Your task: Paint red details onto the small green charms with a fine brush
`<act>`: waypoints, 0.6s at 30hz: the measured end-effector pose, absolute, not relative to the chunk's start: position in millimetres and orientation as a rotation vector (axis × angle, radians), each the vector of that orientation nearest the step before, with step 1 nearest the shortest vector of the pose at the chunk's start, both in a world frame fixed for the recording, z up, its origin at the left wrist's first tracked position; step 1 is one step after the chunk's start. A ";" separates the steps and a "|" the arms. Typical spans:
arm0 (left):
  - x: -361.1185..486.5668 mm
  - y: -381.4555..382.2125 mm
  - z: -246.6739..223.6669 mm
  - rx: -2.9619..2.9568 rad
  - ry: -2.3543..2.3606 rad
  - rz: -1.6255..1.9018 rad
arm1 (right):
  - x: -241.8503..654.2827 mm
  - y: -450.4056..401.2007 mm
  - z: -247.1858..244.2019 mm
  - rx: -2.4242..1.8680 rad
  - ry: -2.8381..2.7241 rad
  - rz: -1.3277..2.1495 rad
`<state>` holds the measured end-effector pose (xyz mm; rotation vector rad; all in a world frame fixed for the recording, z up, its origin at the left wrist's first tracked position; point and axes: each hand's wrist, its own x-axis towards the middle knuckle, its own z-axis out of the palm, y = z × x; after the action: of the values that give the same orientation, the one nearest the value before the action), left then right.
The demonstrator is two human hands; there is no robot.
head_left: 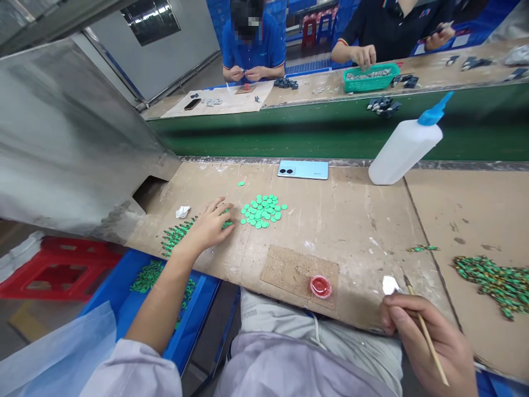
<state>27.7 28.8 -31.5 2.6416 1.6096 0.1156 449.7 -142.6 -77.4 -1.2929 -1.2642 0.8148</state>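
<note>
My left hand (211, 221) is palm down on the cardboard-covered table, fingers spread over a few green pieces. Just right of it lies a loose pile of flat green discs (262, 212). Rows of small green figures (176, 237) are partly hidden behind my left wrist. My right hand (430, 336) grips a thin wooden paintbrush (428, 343), its dark tip pointing away from me. Beside those fingers is a small white scrap (389, 285). A small round dish of red liquid (320, 286) rests on a brown board (285, 270) between my hands.
At the right lies a heap of green-and-dark pieces (494, 278). A white squeeze bottle (403, 151) and a light blue phone (303, 170) stand along the back. A blue bin (202, 298) is below left. Two people work across the green divider (264, 132).
</note>
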 end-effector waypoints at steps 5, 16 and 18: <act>30.1 30.2 -30.0 2.657 1.571 0.182 | 449.7 -143.4 -79.0 -1.284 -1.247 0.834; 74.1 27.6 -39.4 2.413 1.584 0.285 | 458.0 -146.2 -76.1 -1.081 -1.036 0.945; 76.1 26.1 -42.5 2.379 1.641 0.291 | 463.4 -149.4 -75.4 -1.106 -1.048 0.893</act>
<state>76.1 26.1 -42.5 2.3788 1.6411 0.2911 463.4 -149.4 -75.4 -1.1063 -1.0484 0.8926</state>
